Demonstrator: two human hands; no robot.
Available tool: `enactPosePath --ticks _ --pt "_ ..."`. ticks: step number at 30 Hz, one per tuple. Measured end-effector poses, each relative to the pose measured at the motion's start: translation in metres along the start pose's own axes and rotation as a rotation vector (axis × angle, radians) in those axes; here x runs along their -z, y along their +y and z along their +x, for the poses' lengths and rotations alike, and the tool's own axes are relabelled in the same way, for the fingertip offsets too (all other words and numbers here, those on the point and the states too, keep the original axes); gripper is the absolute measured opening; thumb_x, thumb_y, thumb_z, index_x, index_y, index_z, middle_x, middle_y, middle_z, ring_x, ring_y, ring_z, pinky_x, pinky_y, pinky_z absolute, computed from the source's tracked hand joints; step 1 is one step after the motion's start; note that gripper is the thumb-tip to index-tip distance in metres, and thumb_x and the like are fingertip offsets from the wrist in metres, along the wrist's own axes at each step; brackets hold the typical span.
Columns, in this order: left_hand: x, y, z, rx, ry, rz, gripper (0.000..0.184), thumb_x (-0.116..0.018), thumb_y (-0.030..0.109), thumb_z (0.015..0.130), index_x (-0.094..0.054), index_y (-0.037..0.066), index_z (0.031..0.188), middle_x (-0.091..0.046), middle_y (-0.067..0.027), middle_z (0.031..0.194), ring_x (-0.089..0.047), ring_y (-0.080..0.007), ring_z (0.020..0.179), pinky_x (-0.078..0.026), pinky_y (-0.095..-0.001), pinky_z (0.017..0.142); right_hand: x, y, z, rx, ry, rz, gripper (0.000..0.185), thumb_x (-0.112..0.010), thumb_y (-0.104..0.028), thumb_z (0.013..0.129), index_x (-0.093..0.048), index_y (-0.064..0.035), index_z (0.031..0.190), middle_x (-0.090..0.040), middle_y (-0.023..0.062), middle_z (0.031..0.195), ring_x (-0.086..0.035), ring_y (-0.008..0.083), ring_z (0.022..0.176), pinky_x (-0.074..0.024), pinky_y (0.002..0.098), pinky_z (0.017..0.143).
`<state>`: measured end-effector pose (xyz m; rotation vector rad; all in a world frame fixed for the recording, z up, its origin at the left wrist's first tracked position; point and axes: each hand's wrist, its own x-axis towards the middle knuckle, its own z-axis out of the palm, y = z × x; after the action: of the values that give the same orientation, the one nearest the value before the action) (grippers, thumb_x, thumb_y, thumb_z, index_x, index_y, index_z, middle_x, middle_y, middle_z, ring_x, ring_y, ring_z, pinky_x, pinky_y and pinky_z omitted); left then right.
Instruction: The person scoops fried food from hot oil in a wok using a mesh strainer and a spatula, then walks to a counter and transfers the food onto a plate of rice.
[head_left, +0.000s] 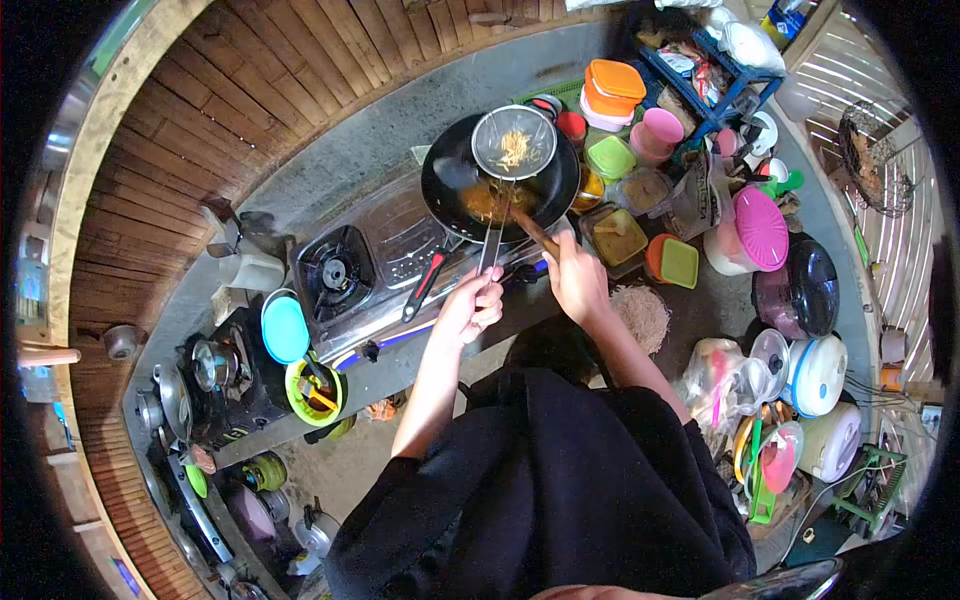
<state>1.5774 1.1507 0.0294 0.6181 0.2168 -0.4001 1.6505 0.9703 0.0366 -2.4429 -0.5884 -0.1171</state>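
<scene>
My left hand (pixel 472 305) is closed around the metal handle of a mesh strainer (pixel 484 150). The strainer is over the far side of a black wok (pixel 436 190), and a small heap of pale golden strips (pixel 514 150) lies in its mesh. Brown liquid, apparently oil, with orange-brown bits shows in the wok below. My right hand (pixel 577 278) grips a wooden spatula (pixel 532 229), its far end down in the wok. A black and red handle (pixel 426 284), seemingly the wok's, sticks out toward the front left.
A steel gas stove (pixel 390 215) carries the wok; its left burner (pixel 336 273) is uncovered. On the right stand several lidded plastic tubs, including an orange one (pixel 614 82) and a pink-lidded one (pixel 760 230). A yellow-green bucket (pixel 334 400) holding utensils is at front left.
</scene>
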Motion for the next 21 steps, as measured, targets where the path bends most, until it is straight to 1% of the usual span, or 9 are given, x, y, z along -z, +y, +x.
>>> enactPosePath --ticks 4,5,8,12,13,15,18,19,21 --pt "-0.013 0.015 0.000 -0.058 -0.105 0.036 0.015 -0.037 0.023 0.095 -0.042 0.010 0.090 -0.024 0.0070 0.048 -0.020 -0.0042 0.032 -0.015 -0.0211 0.031 -0.006 0.002 -0.004 0.016 -0.043 -0.003 0.022 -0.053 -0.018 0.084 -0.041 -0.0025 0.092 -0.060 0.0206 0.076 -0.059 0.0386 0.064 -0.0477 0.0457 0.056" --pt "-0.019 0.019 -0.003 -0.080 -0.061 0.047 0.016 -0.036 0.022 0.095 -0.042 0.009 0.092 -0.023 0.0068 0.048 -0.020 -0.0043 0.032 -0.015 -0.0208 0.031 -0.006 0.001 -0.004 0.010 -0.035 -0.006 0.022 -0.053 -0.018 0.083 -0.042 -0.0024 0.093 -0.060 0.0207 0.076 -0.059 0.0386 0.064 -0.0478 0.0456 0.056" --pt "-0.035 0.031 -0.008 -0.136 -0.177 0.033 0.016 -0.032 0.021 0.096 -0.041 0.008 0.094 -0.023 0.0061 0.048 -0.021 -0.0047 0.032 -0.016 -0.0205 0.032 -0.001 -0.003 -0.002 0.001 -0.022 -0.009 0.023 -0.054 -0.018 0.083 -0.043 -0.0023 0.096 -0.060 0.0206 0.077 -0.059 0.0385 0.064 -0.0479 0.0455 0.057" --pt "-0.027 0.022 -0.008 -0.126 -0.147 -0.033 0.012 -0.036 0.019 0.095 -0.040 0.008 0.094 -0.025 0.0059 0.048 -0.022 -0.0047 0.032 -0.017 -0.0204 0.030 0.002 -0.003 0.001 0.011 0.001 -0.007 0.024 -0.054 -0.018 0.083 -0.044 -0.0024 0.099 -0.061 0.0203 0.079 -0.060 0.0382 0.066 -0.0478 0.0456 0.058" --pt "-0.019 0.014 -0.005 -0.100 -0.081 -0.049 0.012 -0.036 0.020 0.094 -0.041 0.008 0.094 -0.027 0.0060 0.049 -0.022 -0.0045 0.032 -0.018 -0.0201 0.031 0.001 -0.002 0.002 0.008 0.004 -0.008 0.024 -0.054 -0.018 0.083 -0.044 -0.0024 0.099 -0.061 0.0203 0.079 -0.060 0.0382 0.066 -0.0478 0.0456 0.058" --pt "-0.006 0.007 0.001 -0.016 -0.084 -0.165 0.012 -0.037 0.020 0.094 -0.042 0.009 0.095 -0.028 0.0063 0.050 -0.023 -0.0042 0.032 -0.019 -0.0198 0.031 -0.004 0.002 0.000 -0.001 0.003 -0.001 0.024 -0.054 -0.017 0.083 -0.044 -0.0025 0.098 -0.061 0.0203 0.078 -0.060 0.0382 0.066 -0.0478 0.0456 0.058" --pt "-0.011 0.001 0.003 0.022 -0.071 -0.233 0.013 -0.037 0.021 0.094 -0.042 0.008 0.095 -0.028 0.0066 0.049 -0.023 -0.0038 0.032 -0.018 -0.0198 0.030 -0.005 0.003 -0.001 -0.002 -0.018 -0.013 0.023 -0.053 -0.018 0.083 -0.044 -0.0026 0.098 -0.061 0.0206 0.078 -0.060 0.0381 0.066 -0.0478 0.0455 0.057" --pt "-0.017 0.003 0.001 0.020 -0.070 -0.233 0.013 -0.037 0.021 0.094 -0.042 0.008 0.095 -0.028 0.0066 0.049 -0.023 -0.0038 0.032 -0.018 -0.0198 0.030 -0.006 0.003 -0.001 -0.001 -0.019 -0.013 0.023 -0.053 -0.018 0.083 -0.044 -0.0026 0.098 -0.061 0.0206 0.078 -0.060 0.0381 0.066 -0.0478 0.0455 0.057" --pt "-0.033 0.009 -0.006 -0.074 -0.124 -0.055 0.014 -0.036 0.021 0.095 -0.041 0.008 0.095 -0.026 0.0064 0.049 -0.022 -0.0040 0.032 -0.017 -0.0199 0.030 -0.007 0.004 -0.001 -0.001 -0.028 -0.005 0.022 -0.053 -0.019 0.084 -0.043 -0.0026 0.095 -0.061 0.0207 0.077 -0.059 0.0380 0.065 -0.0478 0.0452 0.057"
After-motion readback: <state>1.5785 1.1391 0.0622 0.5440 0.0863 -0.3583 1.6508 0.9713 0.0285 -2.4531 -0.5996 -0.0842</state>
